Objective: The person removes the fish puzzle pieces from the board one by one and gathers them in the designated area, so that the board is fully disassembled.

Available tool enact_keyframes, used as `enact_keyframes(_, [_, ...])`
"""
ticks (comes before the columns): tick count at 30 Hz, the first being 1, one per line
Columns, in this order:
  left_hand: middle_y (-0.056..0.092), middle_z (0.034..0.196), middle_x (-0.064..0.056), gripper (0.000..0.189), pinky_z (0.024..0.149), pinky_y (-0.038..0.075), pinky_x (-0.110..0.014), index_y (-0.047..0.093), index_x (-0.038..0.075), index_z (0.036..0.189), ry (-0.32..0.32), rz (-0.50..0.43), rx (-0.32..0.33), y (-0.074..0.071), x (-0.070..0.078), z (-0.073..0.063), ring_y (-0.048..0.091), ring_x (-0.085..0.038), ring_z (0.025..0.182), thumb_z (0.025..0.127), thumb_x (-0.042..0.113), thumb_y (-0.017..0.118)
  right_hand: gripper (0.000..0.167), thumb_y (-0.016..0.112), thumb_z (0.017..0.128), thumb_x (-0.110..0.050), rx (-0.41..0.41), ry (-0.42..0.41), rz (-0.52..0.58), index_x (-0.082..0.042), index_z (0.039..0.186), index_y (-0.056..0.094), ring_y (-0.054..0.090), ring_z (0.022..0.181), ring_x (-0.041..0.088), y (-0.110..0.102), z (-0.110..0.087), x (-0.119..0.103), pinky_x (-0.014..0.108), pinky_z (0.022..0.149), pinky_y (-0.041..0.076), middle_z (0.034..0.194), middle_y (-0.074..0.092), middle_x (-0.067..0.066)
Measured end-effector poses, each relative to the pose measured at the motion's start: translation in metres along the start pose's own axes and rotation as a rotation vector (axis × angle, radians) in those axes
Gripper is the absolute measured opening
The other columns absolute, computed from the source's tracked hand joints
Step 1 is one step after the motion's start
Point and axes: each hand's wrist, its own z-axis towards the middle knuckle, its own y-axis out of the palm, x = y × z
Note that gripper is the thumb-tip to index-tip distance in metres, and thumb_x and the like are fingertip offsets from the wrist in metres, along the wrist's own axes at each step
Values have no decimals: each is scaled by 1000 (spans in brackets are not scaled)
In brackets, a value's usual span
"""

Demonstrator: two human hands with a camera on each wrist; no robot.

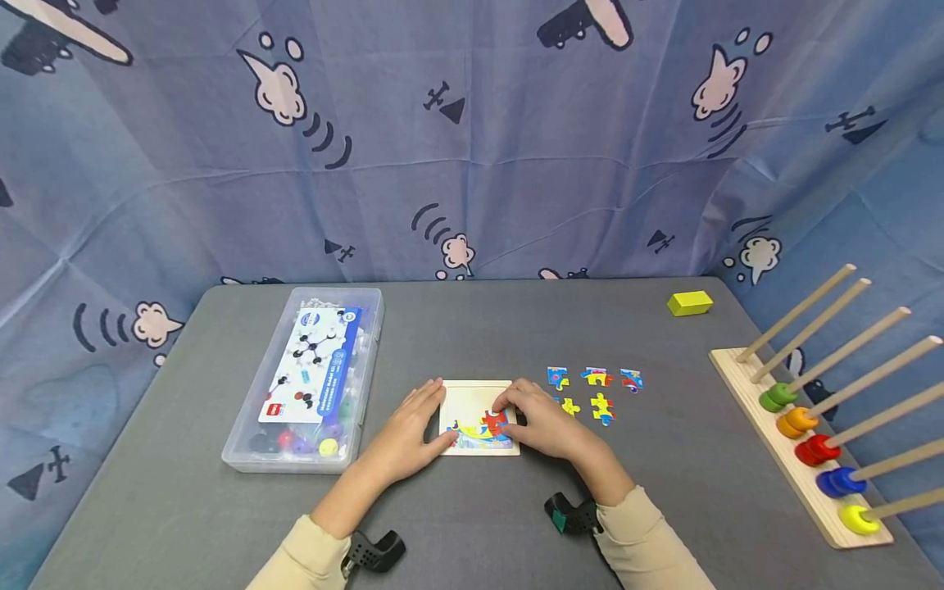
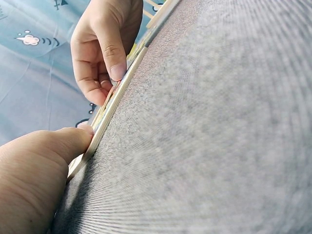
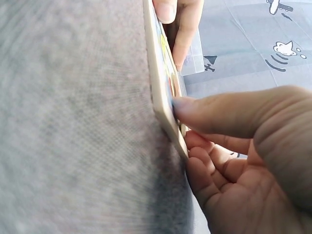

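Note:
A small wooden puzzle board lies on the table, its lower part filled with colourful pieces. My left hand rests along the board's left side, fingers fairly straight, with the thumb touching its front part. At the board's right side, my right hand pinches a red puzzle piece between thumb and fingers, down at the board's surface. The left wrist view shows the right thumb against the board; the piece itself is mostly hidden there. Several loose puzzle pieces lie just right of the right hand.
A clear plastic case with a molecule-model label stands left of the hands. On the right is a wooden peg rack with coloured rings. A yellow block sits near the back right edge, before a patterned blue curtain.

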Motion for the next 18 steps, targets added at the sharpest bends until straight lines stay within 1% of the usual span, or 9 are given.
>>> enact_keyframes(2, [42,146,-16,68,118,26,-42,45,-4,137,-1,2,-2,0,0,0,35,-29,139,87,37,66,18,71,80,-6,-1,-3,15,-11,96,65,47,88,14,0,0,1,26,75,44,96,55,0])
enact_keyframes(5, [42,146,-16,68,118,26,-42,45,-4,138,1,2,0,1,-1,0,35,-29,139,87,37,66,16,70,80,-5,-2,-10,26,-11,94,65,46,85,13,1,0,1,23,72,43,93,54,-1])
enact_keyframes(13, [44,145,-18,67,117,28,-44,47,-4,136,21,-1,21,2,-2,0,37,-31,137,86,36,67,14,68,79,-5,-1,-22,37,-11,91,62,45,83,13,0,-1,1,22,70,39,87,52,-1])
enact_keyframes(18, [44,144,-18,67,117,28,-44,47,-4,136,24,-4,25,3,-3,0,37,-31,137,86,35,67,15,68,78,-5,-7,-30,32,-11,90,61,45,82,12,-1,-2,1,22,70,39,85,51,-1])
